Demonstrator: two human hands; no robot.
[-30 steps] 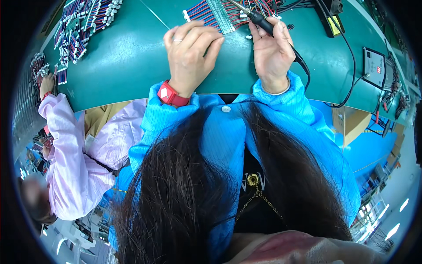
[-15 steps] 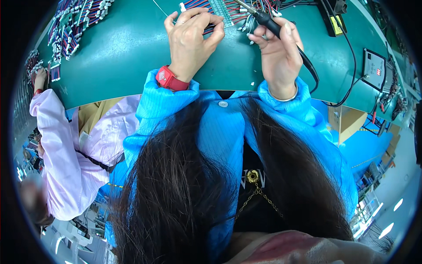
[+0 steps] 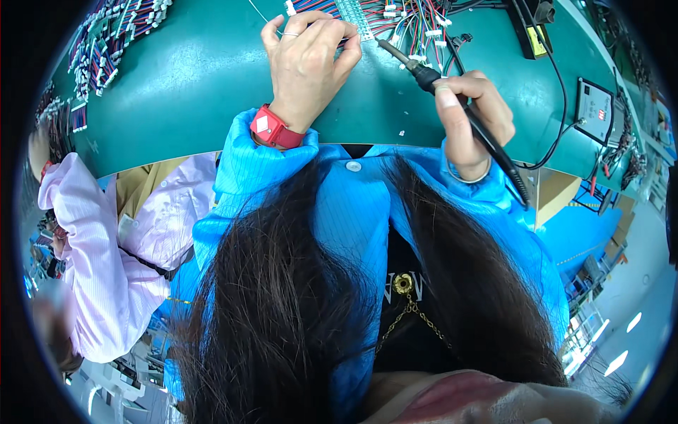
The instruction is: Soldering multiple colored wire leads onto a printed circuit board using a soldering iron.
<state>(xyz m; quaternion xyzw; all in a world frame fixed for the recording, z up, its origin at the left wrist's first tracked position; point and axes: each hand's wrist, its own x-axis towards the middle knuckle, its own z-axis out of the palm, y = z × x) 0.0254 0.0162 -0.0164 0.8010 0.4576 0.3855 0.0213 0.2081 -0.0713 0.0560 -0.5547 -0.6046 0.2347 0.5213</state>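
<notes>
My right hand (image 3: 480, 120) is closed around the black handle of a soldering iron (image 3: 424, 76). Its metal tip points up and left, near the lower end of a green circuit board strip (image 3: 354, 18) with a row of pads. At the left of the board my left hand (image 3: 308, 63) is closed, fingers curled downward. A thin silvery solder wire (image 3: 263, 14) runs into it from above; the fingertips' contact is partly hidden. Coloured wires with white connectors (image 3: 432, 32) spread out right of the board, and more wires (image 3: 314, 6) lie on its left.
A green-topped table (image 3: 198, 92) carries bundles of wired connectors (image 3: 116, 42) at far left. On the right are a black stand with a yellow patch (image 3: 538, 46) and a grey control box (image 3: 595, 109). The iron's cord hangs near my right sleeve. A co-worker in pink (image 3: 106, 240) sits left.
My right hand has moved down and right, drawing the soldering iron back from above the board. Its grip has turned over the handle. My left hand has stayed nearly in place.
</notes>
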